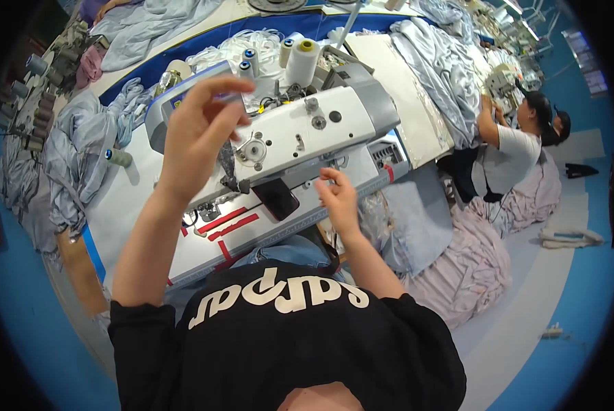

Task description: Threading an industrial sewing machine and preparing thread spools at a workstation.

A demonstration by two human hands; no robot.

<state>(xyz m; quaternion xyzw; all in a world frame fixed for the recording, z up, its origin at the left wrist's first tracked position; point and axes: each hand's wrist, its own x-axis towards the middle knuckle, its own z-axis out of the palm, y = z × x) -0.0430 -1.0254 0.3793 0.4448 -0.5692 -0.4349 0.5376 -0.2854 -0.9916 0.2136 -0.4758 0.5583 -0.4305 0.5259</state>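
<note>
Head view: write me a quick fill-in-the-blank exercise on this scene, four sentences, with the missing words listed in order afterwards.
1. In the picture, the left hand appears higher than the ____ hand.
2. The tape strips beside the dark phone are ____.
3. The large white thread cone has a ____ top.
4. The T-shirt with pale lettering is ____.

Missing words: right; red; yellow; black.

White-grey sewing machine [286, 129], red strips [235, 227]

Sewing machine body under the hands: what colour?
Sewing machine: mostly white, grey at its right end. Best seen in the head view.
</note>
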